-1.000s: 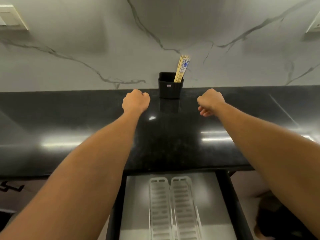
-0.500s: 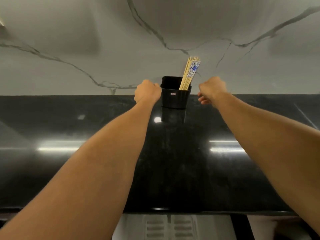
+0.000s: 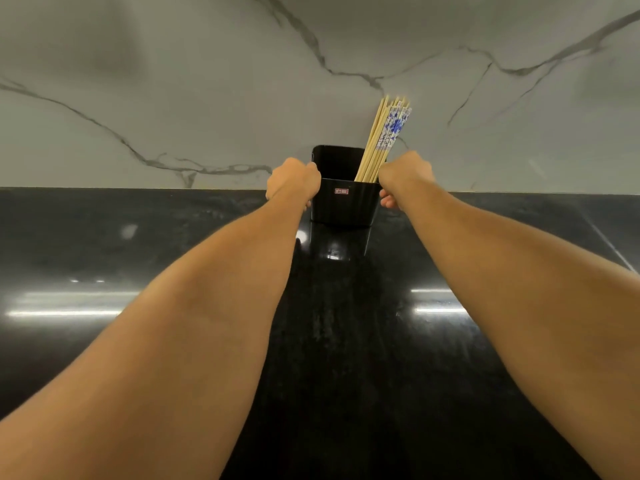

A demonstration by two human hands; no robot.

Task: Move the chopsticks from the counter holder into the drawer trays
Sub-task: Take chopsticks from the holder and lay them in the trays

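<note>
A black ribbed holder (image 3: 344, 204) stands at the back of the black counter, against the marble wall. Several wooden chopsticks (image 3: 382, 142), some with blue and white patterned tops, lean to the right inside it. My left hand (image 3: 293, 181) is curled against the holder's left side, fingers at its rim. My right hand (image 3: 405, 176) is curled against the holder's right side, just below the chopsticks. Both hands touch the holder; the fingertips are hidden behind it. The drawer and its trays are out of view.
The glossy black counter (image 3: 332, 341) stretches wide on both sides under my forearms, with light reflections. A grey-veined marble wall (image 3: 207, 98) rises right behind the holder.
Both hands reached forward from mid-counter and closed in on the two sides of the holder. My view moved forward, so the open drawer with its white trays dropped out of sight.
</note>
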